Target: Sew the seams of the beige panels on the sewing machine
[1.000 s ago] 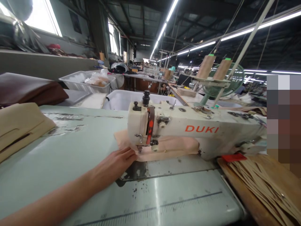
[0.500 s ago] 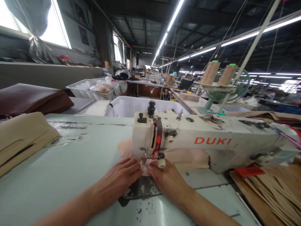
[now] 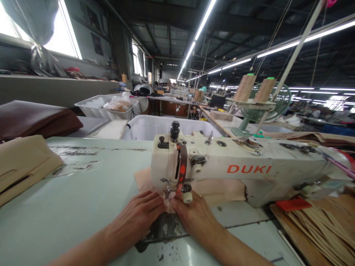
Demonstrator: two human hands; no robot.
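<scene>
A pale peach fabric piece (image 3: 191, 190) lies under the needle of a white DUKI industrial sewing machine (image 3: 235, 170), and most of it runs beneath the machine arm. My left hand (image 3: 135, 218) grips the fabric's near edge just left of the presser foot. My right hand (image 3: 192, 218) holds the same edge from the right, below a small cream knob. The fingertips of both hands nearly meet at the needle area. The needle point is hidden by the fabric and machine parts.
The pale green machine table (image 3: 83, 188) holds folded beige fabric (image 3: 24, 166). Brown leather (image 3: 33, 120) lies behind it. White plastic bins (image 3: 172, 127) stand beyond. To the right are a wooden board with stacked tan pieces (image 3: 313, 232), thread cones (image 3: 245, 88) and a green fan (image 3: 269, 103).
My right hand has come in from the lower right and joined my left at the needle. The fabric is now pinched there, and the view has shifted slightly.
</scene>
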